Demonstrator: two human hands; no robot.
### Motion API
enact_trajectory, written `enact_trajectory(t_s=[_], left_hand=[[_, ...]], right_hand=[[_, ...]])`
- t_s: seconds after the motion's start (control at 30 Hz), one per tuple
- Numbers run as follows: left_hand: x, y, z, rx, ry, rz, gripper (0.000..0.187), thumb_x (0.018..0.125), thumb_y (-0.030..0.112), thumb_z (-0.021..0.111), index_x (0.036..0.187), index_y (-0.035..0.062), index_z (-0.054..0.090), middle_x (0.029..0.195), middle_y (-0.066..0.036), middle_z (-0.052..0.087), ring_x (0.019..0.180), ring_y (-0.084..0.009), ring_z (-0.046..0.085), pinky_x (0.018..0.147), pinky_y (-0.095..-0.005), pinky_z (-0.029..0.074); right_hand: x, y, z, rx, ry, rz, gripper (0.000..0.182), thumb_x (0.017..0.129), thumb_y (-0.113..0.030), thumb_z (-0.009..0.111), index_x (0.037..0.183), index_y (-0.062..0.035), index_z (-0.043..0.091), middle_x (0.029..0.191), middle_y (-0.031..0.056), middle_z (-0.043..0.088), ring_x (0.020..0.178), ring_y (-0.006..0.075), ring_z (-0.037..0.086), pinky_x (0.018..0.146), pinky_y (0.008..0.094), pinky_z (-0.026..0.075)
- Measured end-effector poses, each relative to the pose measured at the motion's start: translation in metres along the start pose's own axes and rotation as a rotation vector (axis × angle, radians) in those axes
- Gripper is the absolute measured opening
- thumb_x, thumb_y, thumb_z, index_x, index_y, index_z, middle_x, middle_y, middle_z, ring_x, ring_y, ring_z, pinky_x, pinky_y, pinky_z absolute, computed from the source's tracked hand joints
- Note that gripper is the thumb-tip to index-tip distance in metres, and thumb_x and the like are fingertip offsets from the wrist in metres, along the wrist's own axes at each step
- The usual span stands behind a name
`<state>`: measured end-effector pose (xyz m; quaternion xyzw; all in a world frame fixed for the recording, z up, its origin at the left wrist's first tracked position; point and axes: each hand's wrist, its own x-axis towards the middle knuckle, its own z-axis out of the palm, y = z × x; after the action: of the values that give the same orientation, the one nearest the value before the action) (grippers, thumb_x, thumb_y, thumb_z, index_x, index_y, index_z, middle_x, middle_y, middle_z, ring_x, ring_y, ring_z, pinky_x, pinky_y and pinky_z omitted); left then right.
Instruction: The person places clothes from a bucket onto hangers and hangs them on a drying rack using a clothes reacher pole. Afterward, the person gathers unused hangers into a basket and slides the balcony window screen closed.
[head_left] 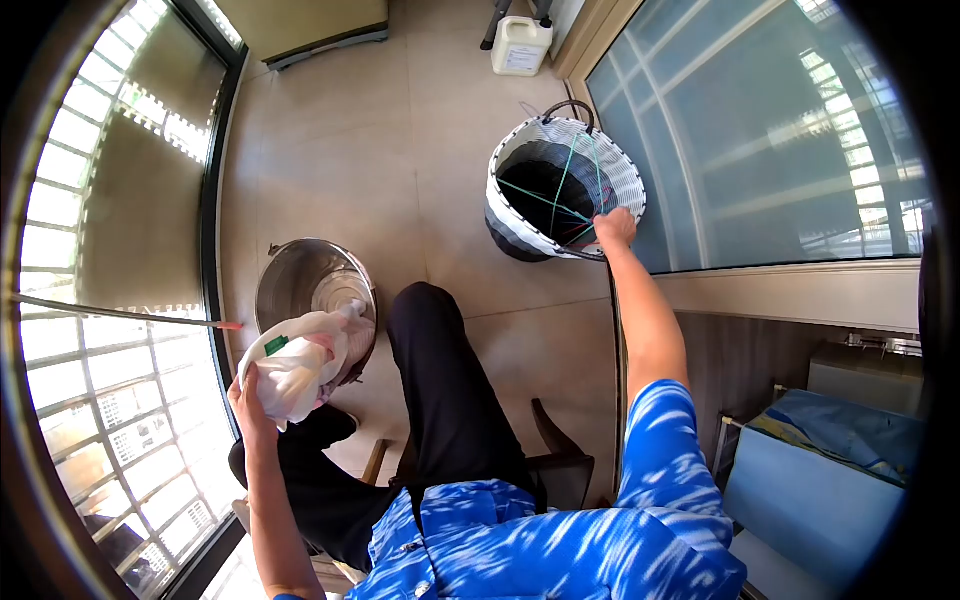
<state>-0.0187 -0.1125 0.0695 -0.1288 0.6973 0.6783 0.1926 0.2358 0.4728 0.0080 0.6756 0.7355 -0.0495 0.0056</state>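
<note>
My left hand grips the edge of a bundle of white cloth, its fingers closed on it. The cloth has a small green label and some pinkish patches, and it lies over the near rim of a round metal bucket. To the right, my right hand is closed at the rim of a black, grey and white woven basket. Thin green wires of a hanger run from my right hand across the basket's dark opening. The basket's dark handles stand at its far and near sides.
A white jug stands on the floor near the glass door. Barred windows line the left side, with a thin rod in front. A light blue hamper is at the lower right, and a beige cabinet at the top.
</note>
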Motion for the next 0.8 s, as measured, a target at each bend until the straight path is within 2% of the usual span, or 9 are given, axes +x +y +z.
enact_trajectory(t_s=[0.23,0.3,0.33,0.37,0.43,0.5,0.63,0.73,0.8], left_hand=[[-0.013,0.009,0.010,-0.058,-0.056,0.024,0.027,0.086,0.021,0.057,0.098,-0.0028,0.060,0.083,-0.007,0.061,0.071,-0.0140,0.059,0.065,-0.0258,0.048],[-0.006,0.006,0.004,-0.050,-0.133,0.034,0.026,0.086,0.019,0.055,0.099,-0.0030,0.060,0.086,-0.007,0.061,0.076,-0.0152,0.059,0.068,-0.0275,0.048],[-0.006,0.008,0.005,-0.075,-0.156,0.039,0.027,0.087,0.019,0.054,0.101,-0.0031,0.059,0.088,-0.008,0.061,0.077,-0.0157,0.059,0.069,-0.0277,0.048],[-0.008,0.012,0.006,-0.091,-0.182,0.074,0.027,0.088,0.019,0.053,0.103,-0.0032,0.059,0.090,-0.008,0.062,0.078,-0.0161,0.059,0.070,-0.0283,0.048],[0.000,0.009,0.000,-0.085,-0.109,0.099,0.030,0.089,0.023,0.054,0.105,-0.0015,0.059,0.090,-0.007,0.062,0.079,-0.0152,0.059,0.070,-0.0285,0.048],[0.004,0.015,-0.004,0.005,-0.060,0.107,0.035,0.090,0.030,0.054,0.106,-0.0004,0.059,0.087,-0.005,0.061,0.077,-0.0124,0.057,0.068,-0.0264,0.046],[-0.009,0.050,-0.003,0.125,-0.074,0.273,0.032,0.093,0.029,0.051,0.107,0.0017,0.061,0.085,-0.002,0.061,0.074,-0.0084,0.054,0.068,-0.0233,0.044],[-0.016,0.068,-0.007,0.264,-0.147,0.490,0.030,0.093,0.026,0.050,0.109,0.0017,0.060,0.085,-0.003,0.062,0.074,-0.0083,0.054,0.068,-0.0237,0.044],[-0.028,0.088,-0.007,0.372,-0.196,0.551,0.029,0.093,0.024,0.049,0.110,0.0019,0.059,0.083,-0.006,0.063,0.073,-0.0094,0.055,0.068,-0.0252,0.045]], right_hand=[[-0.036,-0.022,-0.048,0.267,0.168,-0.099,0.048,0.065,-0.026,0.072,0.098,-0.0020,0.047,0.093,0.0181,0.062,0.089,0.0345,0.061,0.077,0.0428,0.048],[-0.056,-0.031,-0.054,0.422,0.239,-0.274,0.058,0.060,-0.032,0.077,0.100,-0.0040,0.046,0.088,0.0153,0.061,0.083,0.0315,0.061,0.074,0.0410,0.047],[-0.063,-0.034,-0.054,0.527,0.244,-0.377,0.063,0.056,-0.037,0.081,0.097,-0.0045,0.047,0.084,0.0111,0.060,0.078,0.0268,0.060,0.072,0.0378,0.047],[-0.068,-0.039,-0.048,0.729,0.259,-0.564,0.055,0.060,-0.035,0.082,0.092,-0.0048,0.049,0.076,0.0038,0.055,0.067,0.0158,0.053,0.061,0.0294,0.044],[-0.096,-0.060,-0.064,1.055,-0.123,-0.621,0.039,0.069,-0.030,0.078,0.080,-0.0050,0.050,0.066,-0.0045,0.045,0.058,0.0064,0.040,0.052,0.0213,0.035],[-0.130,-0.081,-0.081,1.075,-0.130,-0.761,0.029,0.079,-0.021,0.070,0.068,-0.0071,0.047,0.060,-0.0087,0.036,0.056,0.0018,0.029,0.048,0.0184,0.024],[-0.193,-0.109,-0.120,1.461,-0.622,-0.679,0.029,0.085,-0.012,0.062,0.062,-0.0106,0.044,0.055,-0.0083,0.036,0.047,0.0012,0.031,0.044,0.0192,0.023],[-0.218,-0.135,-0.104,1.411,-0.609,-0.835,0.026,0.084,-0.012,0.063,0.063,-0.0089,0.049,0.056,-0.0049,0.043,0.049,0.0044,0.038,0.046,0.0205,0.030],[-0.236,-0.166,-0.121,1.451,-0.554,-0.788,0.027,0.083,-0.014,0.065,0.062,-0.0085,0.049,0.056,-0.0052,0.042,0.049,0.0043,0.038,0.045,0.0208,0.029]])
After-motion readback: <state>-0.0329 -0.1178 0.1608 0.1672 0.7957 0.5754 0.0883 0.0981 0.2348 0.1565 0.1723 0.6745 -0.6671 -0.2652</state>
